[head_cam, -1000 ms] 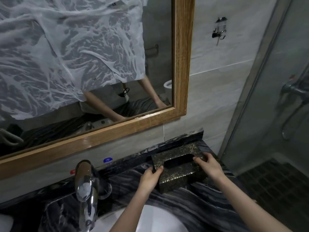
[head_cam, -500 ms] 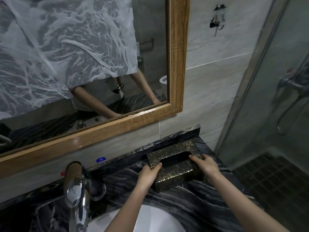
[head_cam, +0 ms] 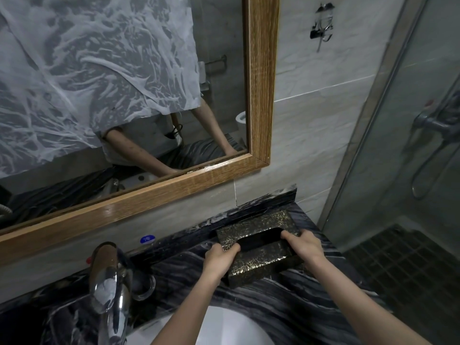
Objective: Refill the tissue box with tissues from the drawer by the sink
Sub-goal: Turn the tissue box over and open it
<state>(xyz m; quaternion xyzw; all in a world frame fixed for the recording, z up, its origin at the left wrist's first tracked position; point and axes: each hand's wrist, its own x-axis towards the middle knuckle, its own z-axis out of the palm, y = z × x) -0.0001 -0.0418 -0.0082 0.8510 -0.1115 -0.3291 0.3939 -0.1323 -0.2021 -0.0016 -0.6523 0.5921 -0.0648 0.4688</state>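
The black tissue box (head_cam: 258, 247) with gold crackle pattern sits on the dark marble counter (head_cam: 286, 307), to the right of the chrome faucet (head_cam: 109, 290) and close against the counter's raised back ledge. Both hands hold it, 1 at each short end. The left hand (head_cam: 219, 260) is curled over the end nearer the faucet, fingers wrapped onto the top edge. The right hand (head_cam: 305, 247) clasps the end farther from the faucet, fingers hooked over the rim of the long top slot. The slot looks dark inside; whether any tissues lie in it cannot be told. The white sink basin (head_cam: 224, 327) lies right of the faucet, nearer the camera than the box.
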